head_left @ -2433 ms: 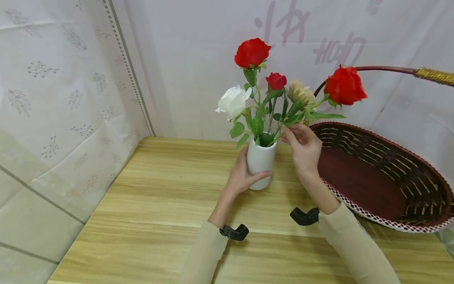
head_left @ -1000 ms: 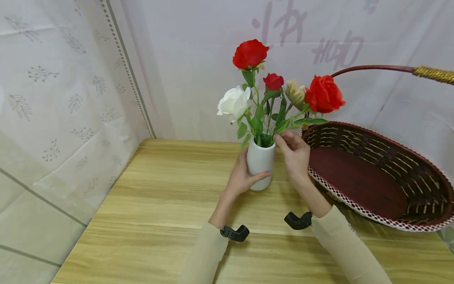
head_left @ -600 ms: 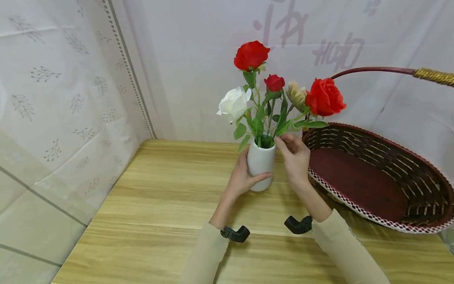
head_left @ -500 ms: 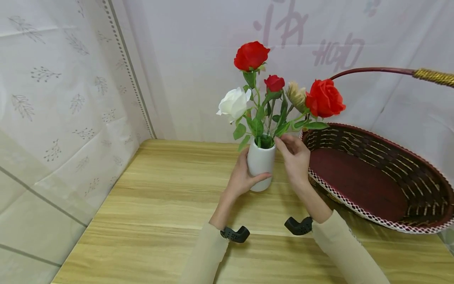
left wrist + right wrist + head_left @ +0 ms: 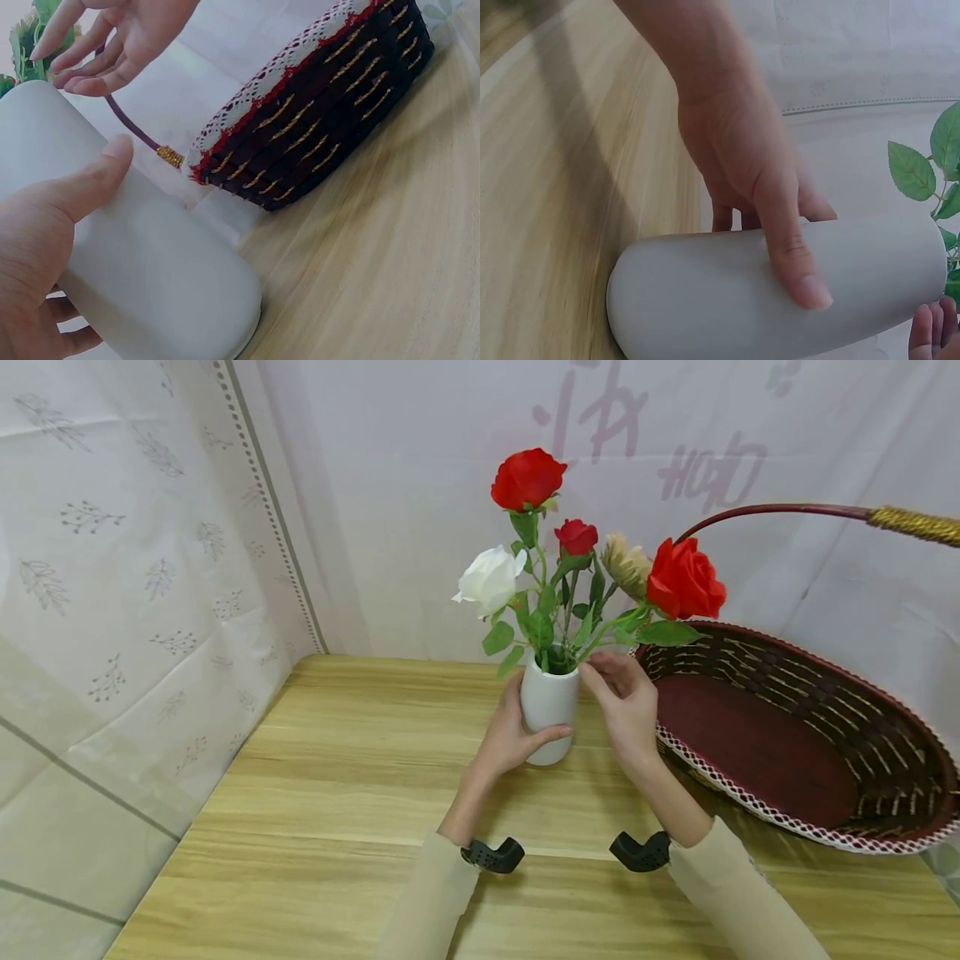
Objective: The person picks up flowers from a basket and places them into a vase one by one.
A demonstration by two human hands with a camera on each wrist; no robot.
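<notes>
A white vase [image 5: 550, 718] stands on the wooden table, held round its side by my left hand [image 5: 504, 731], the thumb across its front. Several artificial flowers stand in it: a tall red rose [image 5: 528, 479], a white rose [image 5: 491, 579], a small red rose [image 5: 577, 537] and a beige flower [image 5: 625, 564]. A large red rose [image 5: 684, 578] leans out to the right on a bent stem. My right hand [image 5: 628, 710] is beside the vase's rim, below that stem. In the left wrist view, the right hand's fingers [image 5: 112, 45] are loosely spread with nothing between them.
A dark woven basket [image 5: 750, 760] with white lace trim sits on the right of the table [image 5: 337, 777], its arched handle [image 5: 832, 510] behind the large rose. A patterned cloth [image 5: 150, 568] hangs at left, and a pale curtain [image 5: 397, 527] covers the back.
The large red rose has moved left and down towards the vase. My right hand has lowered from its stem to the rim, letting it go. My left hand keeps its hold on the vase.
</notes>
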